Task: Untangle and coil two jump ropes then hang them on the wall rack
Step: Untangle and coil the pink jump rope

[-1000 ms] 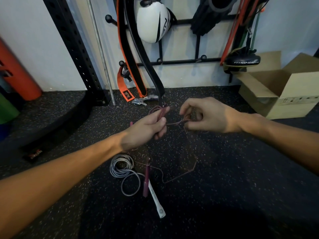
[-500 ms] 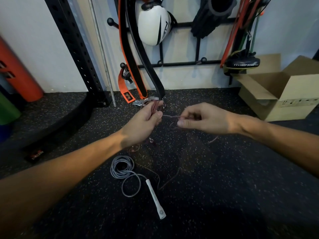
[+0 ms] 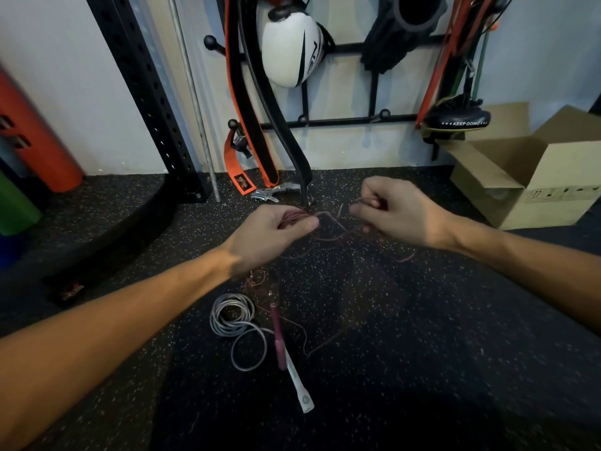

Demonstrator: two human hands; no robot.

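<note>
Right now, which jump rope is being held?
The dark red rope, held by left hand and right hand; the grey rope lies coiled on the floor.

Floor (image 3: 422, 369): black rubber w/ pale speckles, fills lower 2/3 of frame; dark shadow at bottom centre. Raised step (image 3: 97, 216) of same rubber, mid left. Wall (image 3: 81, 92) across top: plain, pale, dim even light. Upper left: black steel upright (image 3: 146, 92) w/ rows of holes, runs down to floor. Thin grey metal pole (image 3: 192, 102) just to its rt. Far left edge: orange cylinder (image 3: 35, 138) against wall, green cylinder (image 3: 16, 209) below it. Rt edge, mid-height: open cardboard box (image 3: 536, 177) on floor by wall. Top centre: black & orange belt (image 3: 242, 92) hangs down to floor. Upper rt: red & green bands (image 3: 448, 53).
</note>
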